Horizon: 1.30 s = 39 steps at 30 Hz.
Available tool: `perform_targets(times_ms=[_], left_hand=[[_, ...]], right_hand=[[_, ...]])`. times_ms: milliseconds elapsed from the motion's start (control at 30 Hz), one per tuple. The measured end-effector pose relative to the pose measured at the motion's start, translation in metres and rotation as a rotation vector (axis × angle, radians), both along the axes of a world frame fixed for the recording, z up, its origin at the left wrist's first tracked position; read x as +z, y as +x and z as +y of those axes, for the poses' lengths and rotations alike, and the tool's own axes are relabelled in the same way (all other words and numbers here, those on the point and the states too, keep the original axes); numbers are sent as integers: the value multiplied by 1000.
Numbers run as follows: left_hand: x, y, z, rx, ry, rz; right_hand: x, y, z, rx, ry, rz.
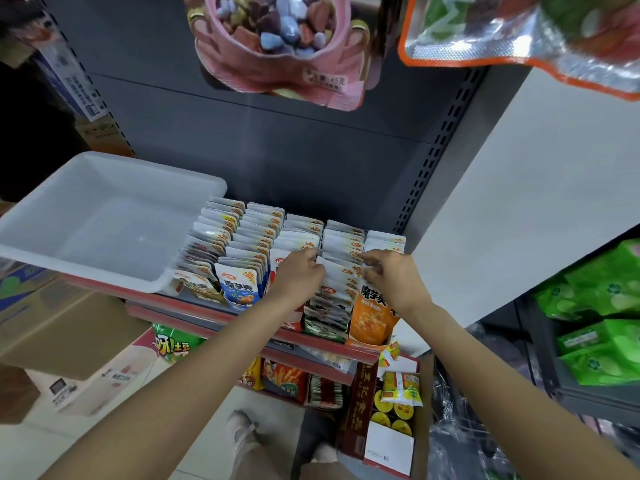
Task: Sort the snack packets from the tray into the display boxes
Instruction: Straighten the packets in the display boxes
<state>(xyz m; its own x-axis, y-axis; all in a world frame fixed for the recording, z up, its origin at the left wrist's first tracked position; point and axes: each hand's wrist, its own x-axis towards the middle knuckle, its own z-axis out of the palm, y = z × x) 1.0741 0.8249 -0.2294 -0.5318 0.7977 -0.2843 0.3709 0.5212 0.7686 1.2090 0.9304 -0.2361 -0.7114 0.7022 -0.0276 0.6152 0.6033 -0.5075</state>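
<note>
Several display boxes [239, 299] stand side by side on the shelf, each packed with upright snack packets. The white plastic tray [45, 216] sits to their left with nothing visible inside. My left hand [298, 275] and my right hand [391, 275] reach into the fourth row from the left. Both pinch the top edges of a white-backed snack packet [337, 271] standing among the others there. An orange-fronted box [374, 317] is just right of that row, a blue-fronted one [239, 289] further left.
The red shelf edge [207, 310] runs below the boxes. A pink hanging bag [277, 46] and an orange-trimmed bag [519, 32] dangle overhead. Cardboard cartons [55, 327] stand at lower left, an open box of yellow packets [398, 403] on the floor, green packs [599, 306] at right.
</note>
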Motion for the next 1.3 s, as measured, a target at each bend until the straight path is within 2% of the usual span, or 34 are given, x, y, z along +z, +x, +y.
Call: perform_targets(times_ms=[300,400,633,833,1000,1133,1300], left_hand=[[-5,-4,-4,5,-1,-21],[-7,-5,-9,-37,13,9],[-9,-5,-16,-50,29,53],[-10,-9,-20,-157,42,218],[-8,-7,-29,-251,94,328],[-4,-4,-34,-369,136,369],[-7,-8,-33,-447,118,405]], right_hand=[[-3,-5,-4,-19,-24,94],[-7,3,-4,-21,68,146],[-9,4,-8,81,97,38],[-11,3,-17,144,158,-94],[-5,4,-19,178,126,-76],[-4,0,-13,80,20,-6],[-1,-11,-12,112,157,-160]])
